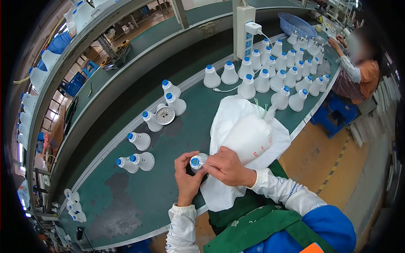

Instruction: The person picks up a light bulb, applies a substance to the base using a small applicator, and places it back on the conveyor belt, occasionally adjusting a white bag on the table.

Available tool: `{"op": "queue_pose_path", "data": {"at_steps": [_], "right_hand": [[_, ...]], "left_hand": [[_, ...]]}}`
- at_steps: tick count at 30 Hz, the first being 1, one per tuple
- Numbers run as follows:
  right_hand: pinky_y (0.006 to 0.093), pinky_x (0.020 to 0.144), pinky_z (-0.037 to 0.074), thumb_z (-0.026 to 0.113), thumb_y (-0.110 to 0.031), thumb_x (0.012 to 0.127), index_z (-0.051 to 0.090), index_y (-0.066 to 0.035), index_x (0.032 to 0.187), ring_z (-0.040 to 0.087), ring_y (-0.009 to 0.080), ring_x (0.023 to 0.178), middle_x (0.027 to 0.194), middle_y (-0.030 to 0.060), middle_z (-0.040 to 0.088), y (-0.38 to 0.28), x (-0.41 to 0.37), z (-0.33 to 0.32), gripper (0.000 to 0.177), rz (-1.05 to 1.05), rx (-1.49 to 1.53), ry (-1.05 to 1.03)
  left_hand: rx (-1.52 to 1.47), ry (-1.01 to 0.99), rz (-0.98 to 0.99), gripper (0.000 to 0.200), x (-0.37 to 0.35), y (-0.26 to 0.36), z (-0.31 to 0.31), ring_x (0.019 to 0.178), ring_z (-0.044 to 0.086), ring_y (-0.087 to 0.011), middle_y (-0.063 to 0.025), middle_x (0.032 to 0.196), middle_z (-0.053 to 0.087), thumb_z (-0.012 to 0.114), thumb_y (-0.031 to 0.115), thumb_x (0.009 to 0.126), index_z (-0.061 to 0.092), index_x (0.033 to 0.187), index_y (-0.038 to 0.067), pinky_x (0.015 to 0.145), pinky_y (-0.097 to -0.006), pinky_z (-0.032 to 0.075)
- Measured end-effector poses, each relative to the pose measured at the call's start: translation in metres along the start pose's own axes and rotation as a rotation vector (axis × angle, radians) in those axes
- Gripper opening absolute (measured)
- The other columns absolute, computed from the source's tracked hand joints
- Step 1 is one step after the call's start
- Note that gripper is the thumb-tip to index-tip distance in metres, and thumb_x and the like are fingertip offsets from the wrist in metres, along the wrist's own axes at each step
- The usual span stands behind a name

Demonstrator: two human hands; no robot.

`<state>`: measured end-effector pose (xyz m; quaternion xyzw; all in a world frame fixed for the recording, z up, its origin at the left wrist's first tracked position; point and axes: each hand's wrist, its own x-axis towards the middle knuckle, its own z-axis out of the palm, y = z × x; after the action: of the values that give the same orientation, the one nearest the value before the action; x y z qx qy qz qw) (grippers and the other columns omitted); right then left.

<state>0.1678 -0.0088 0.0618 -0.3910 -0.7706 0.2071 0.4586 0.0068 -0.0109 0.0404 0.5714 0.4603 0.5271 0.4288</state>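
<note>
My left hand [188, 178] is wrapped round a white light bulb with a blue cap [196, 162], held upright at the near side of the bench. Against that cap, my right hand [230, 168] is closed in a pinch; a thin pale tip shows at its fingers, too small to name. Beside my right hand lies a plump white plastic bag [249, 137] with red print, on a spread white cloth or sack [223, 114]. To the left stand several similar bulbs [140, 141], one of them tipped with its round inner face [164, 115] showing.
Many blue-capped bulbs [262, 81] crowd the far right of the green bench [168, 143]. Behind them rises a white power strip [246, 38] with a plugged-in charger and cable. A blue basket [297, 24] sits farther back. A co-worker [358, 67] sits at the right edge.
</note>
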Motion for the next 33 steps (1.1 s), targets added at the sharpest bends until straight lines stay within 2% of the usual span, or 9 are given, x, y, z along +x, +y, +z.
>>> {"op": "queue_pose_path", "data": {"at_steps": [4, 6, 7, 9, 12, 16, 18, 21, 33], "right_hand": [[0.0350, 0.060, 0.034, 0.057, -0.011, 0.081, 0.050, -0.008, 0.067, 0.049, 0.0238, 0.050, 0.054, 0.0046, 0.051, 0.002, 0.000, 0.001, 0.017, -0.002, 0.007, 0.004], [0.0352, 0.060, 0.035, 0.057, -0.011, 0.081, 0.050, -0.008, 0.067, 0.049, 0.0242, 0.050, 0.054, 0.0046, 0.051, 0.002, -0.001, 0.001, 0.016, 0.002, 0.009, 0.002], [0.0353, 0.060, 0.035, 0.057, -0.011, 0.081, 0.050, -0.008, 0.067, 0.049, 0.0247, 0.050, 0.054, 0.0047, 0.051, 0.002, 0.000, 0.001, 0.016, 0.004, 0.012, -0.003], [0.0353, 0.060, 0.035, 0.057, -0.011, 0.081, 0.050, -0.008, 0.067, 0.049, 0.0248, 0.051, 0.054, 0.0046, 0.052, 0.001, 0.001, 0.001, 0.016, 0.007, 0.020, 0.002], [0.0353, 0.060, 0.035, 0.057, -0.012, 0.081, 0.050, -0.008, 0.067, 0.048, 0.0250, 0.051, 0.054, 0.0046, 0.052, 0.002, 0.002, 0.001, 0.017, 0.011, 0.034, 0.003], [0.0355, 0.060, 0.034, 0.058, -0.013, 0.082, 0.049, -0.008, 0.068, 0.047, 0.0247, 0.051, 0.055, 0.0047, 0.052, 0.003, 0.000, 0.001, 0.017, 0.020, 0.053, -0.004], [0.0355, 0.060, 0.034, 0.058, -0.013, 0.082, 0.049, -0.008, 0.068, 0.047, 0.0246, 0.051, 0.056, 0.0046, 0.052, 0.003, 0.000, 0.001, 0.017, 0.011, 0.044, 0.003], [0.0354, 0.060, 0.034, 0.059, -0.013, 0.081, 0.049, -0.008, 0.068, 0.047, 0.0244, 0.051, 0.056, 0.0045, 0.052, 0.003, 0.000, 0.001, 0.017, 0.001, 0.040, 0.010], [0.0344, 0.059, 0.034, 0.061, -0.013, 0.082, 0.052, -0.008, 0.069, 0.046, 0.0231, 0.050, 0.055, 0.0036, 0.050, 0.006, 0.000, 0.003, 0.017, -0.026, 0.065, 0.007]], "left_hand": [[0.101, -0.083, -0.018, 0.051, 0.005, -0.013, -0.017, 0.098, 0.054, -0.0195, -0.0084, 0.110, 0.057, 0.075, 0.000, 0.066, 0.056, 0.114, 0.005, 0.087, -0.0301, 0.044], [0.314, -0.215, 0.175, 0.055, 0.009, -0.013, -0.023, 0.102, 0.053, -0.0152, -0.0063, 0.117, 0.054, 0.074, 0.000, 0.070, 0.048, 0.119, 0.002, 0.091, -0.0278, 0.043], [0.316, -0.216, 0.175, 0.055, 0.008, -0.011, -0.020, 0.102, 0.053, -0.0152, -0.0063, 0.117, 0.054, 0.074, 0.000, 0.070, 0.048, 0.119, 0.002, 0.091, -0.0278, 0.043], [0.033, -0.079, -0.078, 0.048, 0.004, -0.002, -0.010, 0.104, 0.049, -0.0191, -0.0070, 0.106, 0.055, 0.074, 0.000, 0.063, 0.059, 0.109, 0.005, 0.091, -0.0297, 0.040], [0.007, -0.086, -0.118, 0.052, 0.004, -0.015, -0.011, 0.104, 0.049, -0.0190, -0.0063, 0.107, 0.051, 0.075, 0.001, 0.062, 0.057, 0.111, 0.006, 0.091, -0.0295, 0.040], [0.104, -0.188, -0.040, 0.053, 0.008, -0.015, -0.018, 0.103, 0.049, -0.0182, -0.0064, 0.109, 0.050, 0.076, 0.002, 0.064, 0.055, 0.112, 0.006, 0.090, -0.0299, 0.041], [0.007, -0.155, -0.117, 0.049, 0.007, -0.008, -0.014, 0.101, 0.051, -0.0174, -0.0070, 0.110, 0.054, 0.076, 0.001, 0.065, 0.053, 0.109, 0.004, 0.090, -0.0296, 0.042], [-0.135, -0.120, -0.125, 0.049, 0.007, -0.004, -0.008, 0.099, 0.053, -0.0161, -0.0072, 0.110, 0.055, 0.075, -0.001, 0.065, 0.052, 0.108, 0.003, 0.090, -0.0288, 0.042], [-0.021, -0.127, -0.080, 0.052, 0.006, -0.016, -0.013, 0.098, 0.054, -0.0145, -0.0057, 0.111, 0.054, 0.075, -0.002, 0.066, 0.053, 0.112, 0.003, 0.088, -0.0276, 0.043]]}}
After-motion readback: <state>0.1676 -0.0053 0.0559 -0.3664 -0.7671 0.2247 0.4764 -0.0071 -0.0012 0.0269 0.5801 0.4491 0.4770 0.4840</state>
